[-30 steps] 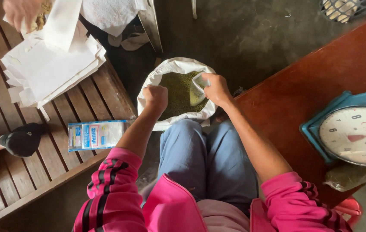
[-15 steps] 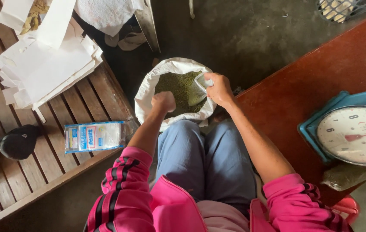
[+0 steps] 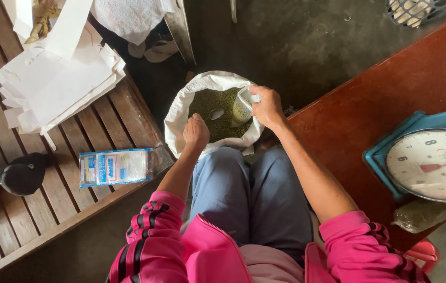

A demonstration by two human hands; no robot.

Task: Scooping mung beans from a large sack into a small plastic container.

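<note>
In the head view, a white sack [image 3: 181, 112] of green beans [image 3: 217, 112] is seen open on the floor between the knees. The left hand [image 3: 195, 132] is closed around the handle of a small scoop [image 3: 215, 113], whose bowl lies on the beans just ahead of the knuckles. A small clear bag [image 3: 242, 106], partly filled with beans, is pinched at its mouth by the right hand [image 3: 267, 107] and hangs over the sack's right rim. A dial scale [image 3: 432, 162] is seen on the red table [image 3: 369, 99], and a blue-and-white packet [image 3: 115, 166] on the slatted bench [image 3: 102, 120].
</note>
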